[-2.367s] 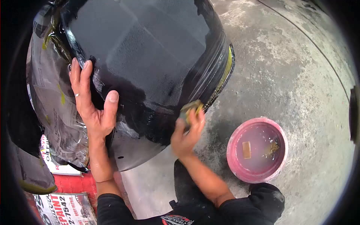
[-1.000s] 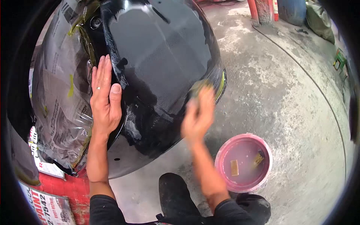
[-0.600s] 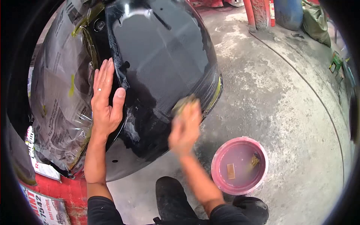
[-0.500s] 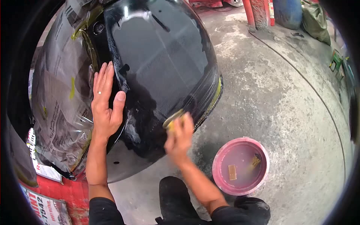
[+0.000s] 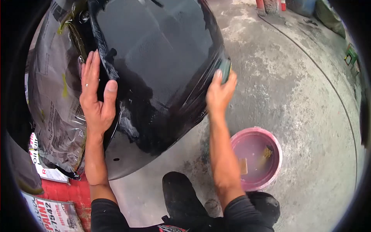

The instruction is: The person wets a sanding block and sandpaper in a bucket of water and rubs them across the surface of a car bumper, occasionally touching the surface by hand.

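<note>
A wet, dark car body panel (image 5: 162,58) fills the upper middle, its surface dull grey on top and glossy black lower down. My right hand (image 5: 221,91) grips a greenish sanding pad (image 5: 225,70) with a yellow edge, pressed to the panel's right rim. My left hand (image 5: 96,102) lies flat with fingers stretched out, along the seam between the panel and an area masked with plastic and newsprint (image 5: 58,112). A ring shows on one of its fingers.
A pink basin (image 5: 275,170) of cloudy water stands on the concrete floor (image 5: 309,127), with a tan block (image 5: 243,166) and a yellowish piece (image 5: 266,152) in it. A hose or cable (image 5: 328,91) curves along the right. Printed signs (image 5: 58,216) lie at lower left.
My right hand has swept up and right with the sanding pad, from the panel's lower part to its right rim. My left hand stays at the seam. The view has shifted slightly.
</note>
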A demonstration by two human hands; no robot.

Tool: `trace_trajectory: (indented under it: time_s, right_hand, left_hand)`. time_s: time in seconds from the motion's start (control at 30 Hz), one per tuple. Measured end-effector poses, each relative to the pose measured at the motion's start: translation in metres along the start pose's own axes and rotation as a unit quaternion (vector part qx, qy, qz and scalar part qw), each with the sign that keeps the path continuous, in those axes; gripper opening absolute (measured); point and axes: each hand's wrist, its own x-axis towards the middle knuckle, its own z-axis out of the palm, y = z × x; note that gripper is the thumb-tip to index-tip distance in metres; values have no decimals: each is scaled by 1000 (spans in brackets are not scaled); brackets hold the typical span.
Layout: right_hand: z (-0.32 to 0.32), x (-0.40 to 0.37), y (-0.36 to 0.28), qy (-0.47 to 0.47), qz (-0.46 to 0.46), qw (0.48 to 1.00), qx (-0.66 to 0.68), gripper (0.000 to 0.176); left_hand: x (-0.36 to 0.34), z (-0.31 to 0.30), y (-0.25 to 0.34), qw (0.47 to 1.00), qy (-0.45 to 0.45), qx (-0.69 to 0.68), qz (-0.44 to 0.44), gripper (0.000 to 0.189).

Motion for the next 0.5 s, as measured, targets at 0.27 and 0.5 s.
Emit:
trace_trajectory:
  time_s: [0.27,0.5]
  right_hand:
    - [2,-141,19,1,-73,997,15,48]
    - [3,-134,28,-1,-72,997,-22,52]
  left_hand:
    - [-4,0,-5,1000,3,4,-7,55]
    - [-8,-4,-4,1000,5,1,3,54]
